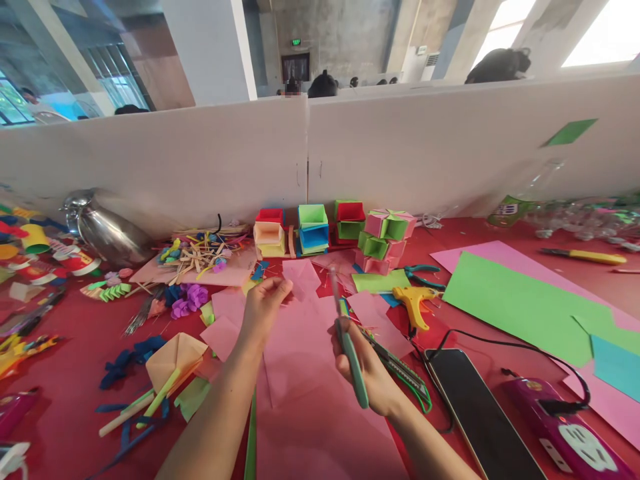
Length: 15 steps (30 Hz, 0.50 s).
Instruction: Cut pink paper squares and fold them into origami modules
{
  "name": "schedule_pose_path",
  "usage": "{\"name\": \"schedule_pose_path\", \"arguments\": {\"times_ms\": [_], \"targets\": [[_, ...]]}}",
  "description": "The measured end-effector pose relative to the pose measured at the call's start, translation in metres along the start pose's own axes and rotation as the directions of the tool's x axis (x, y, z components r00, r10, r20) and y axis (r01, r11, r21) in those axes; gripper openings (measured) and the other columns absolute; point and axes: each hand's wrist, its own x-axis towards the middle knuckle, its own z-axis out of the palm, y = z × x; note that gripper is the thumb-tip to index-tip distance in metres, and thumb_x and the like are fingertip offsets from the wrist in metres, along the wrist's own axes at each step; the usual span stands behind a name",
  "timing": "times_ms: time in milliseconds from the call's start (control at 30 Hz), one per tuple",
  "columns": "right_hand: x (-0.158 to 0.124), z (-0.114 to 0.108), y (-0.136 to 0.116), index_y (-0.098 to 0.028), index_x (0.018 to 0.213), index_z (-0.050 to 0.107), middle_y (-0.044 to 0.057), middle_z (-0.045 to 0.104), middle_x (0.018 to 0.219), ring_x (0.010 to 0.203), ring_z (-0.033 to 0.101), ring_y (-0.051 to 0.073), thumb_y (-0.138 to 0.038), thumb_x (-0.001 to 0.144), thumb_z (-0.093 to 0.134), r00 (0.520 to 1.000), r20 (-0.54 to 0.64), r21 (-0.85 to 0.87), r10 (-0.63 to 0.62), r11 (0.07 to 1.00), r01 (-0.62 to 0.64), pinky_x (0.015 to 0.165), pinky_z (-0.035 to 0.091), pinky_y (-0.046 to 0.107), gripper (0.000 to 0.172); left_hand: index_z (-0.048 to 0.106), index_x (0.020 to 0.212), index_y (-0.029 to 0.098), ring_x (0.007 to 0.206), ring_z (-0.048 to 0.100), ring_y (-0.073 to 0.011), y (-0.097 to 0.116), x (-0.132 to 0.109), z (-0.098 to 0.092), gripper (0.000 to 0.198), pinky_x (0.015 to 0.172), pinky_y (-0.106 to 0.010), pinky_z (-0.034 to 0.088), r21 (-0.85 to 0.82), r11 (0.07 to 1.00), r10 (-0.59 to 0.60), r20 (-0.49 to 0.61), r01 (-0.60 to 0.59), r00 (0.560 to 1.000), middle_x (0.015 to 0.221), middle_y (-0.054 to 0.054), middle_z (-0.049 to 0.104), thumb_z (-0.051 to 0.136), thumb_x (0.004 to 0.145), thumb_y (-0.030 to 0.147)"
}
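Your left hand (267, 303) is over the far left part of the long pink sheet (310, 400), thumb and fingers pinched narrow on a small pink paper piece (301, 277) above the sheet's far end. Your right hand (360, 360), over the right edge of the long pink sheet, is closed around a green-handled tool (353, 370); its slim tip points away from you and looks blurred, so you cannot tell exactly what kind of tip it is. The tip stands apart from the small pink paper piece.

Just to the right of the long pink sheet, partly behind your right hand, lies a cutter with a green edge (403, 370). Farther out on that side are a yellow glue gun (414, 303), a dark phone (483, 413) and a purple power strip (575, 427) with a black plug in it. Well to the right of the long pink sheet, a large green sheet (520, 307) overlaps pink paper.

Beyond the far end of the long pink sheet, folded paper boxes (313, 230) stand in stacks in front of a white partition (200, 160). Left of the long pink sheet you have a peach folded paper shape (175, 360), purple paper flowers (189, 301) and, well off to the far left, a shiny metal jug (110, 230), tilted.
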Motion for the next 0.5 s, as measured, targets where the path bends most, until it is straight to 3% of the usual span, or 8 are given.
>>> {"name": "schedule_pose_path", "arguments": {"times_ms": [133,500], "targets": [[0.001,0.004,-0.009,-0.019,0.083,0.052,-0.002,0.048,0.070,0.062,0.042,0.012,-0.048,0.068,0.068,0.992,0.112,-0.127,0.058,0.991,-0.044,0.055,0.039,0.024,0.037,0.064,0.071,0.014,0.054,0.057,-0.0113,0.006,0.003,-0.010,0.026,0.053,-0.022,0.048,-0.037,0.999,0.030,-0.076,-0.033,0.997,0.058,0.001,0.060,0.069,0.070,0.040],[0.004,0.004,-0.003,-0.019,0.079,0.050,-0.004,0.047,0.069,0.059,0.039,0.010,-0.036,0.067,0.071,0.980,0.132,-0.176,0.146,0.977,-0.122,0.051,0.034,0.022,0.030,0.063,0.063,0.015,0.054,0.056,-0.0109,0.012,0.001,-0.009,0.023,0.054,-0.022,0.046,-0.130,0.991,0.031,-0.074,-0.040,0.997,0.056,0.000,0.061,0.070,0.069,0.036]]}}
